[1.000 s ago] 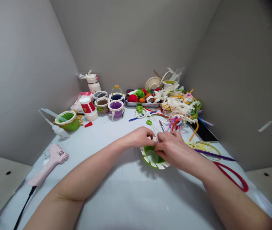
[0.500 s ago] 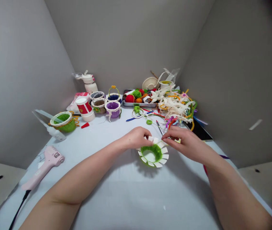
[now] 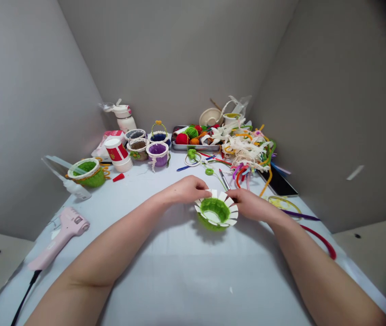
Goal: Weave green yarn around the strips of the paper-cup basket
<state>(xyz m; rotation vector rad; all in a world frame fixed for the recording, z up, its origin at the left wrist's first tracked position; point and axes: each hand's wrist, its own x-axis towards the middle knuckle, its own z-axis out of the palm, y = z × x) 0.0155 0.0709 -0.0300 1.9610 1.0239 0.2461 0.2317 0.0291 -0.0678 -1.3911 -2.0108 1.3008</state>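
A paper cup [image 3: 215, 209] woven with green yarn sits in front of me, its white rim cut into several flared strips. My left hand [image 3: 193, 188] pinches the rim at its far left side. At the right side, my right hand [image 3: 249, 203] has its fingers curled against the cup, with the fingertips partly hidden behind the strips. Just beyond the cup lie a small green yarn coil [image 3: 209, 171], with a thin strand trailing toward the rim, and a silver pen [image 3: 224, 179].
At left rest a pink glue gun [image 3: 59, 235], a glue bottle [image 3: 77, 189] and a green basket [image 3: 89, 176]. Behind stand small baskets [image 3: 158, 156], stacked paper cups [image 3: 117, 154] and a yarn tray [image 3: 193, 147]. Tangled white strips [image 3: 247, 151], a dark tablet [image 3: 281, 184] and a red strip [image 3: 322, 240] lie right.
My right hand has moved down and in, from pinching above the rim to the cup's right side. The cup's opening now faces me more. My left hand stays at the rim.
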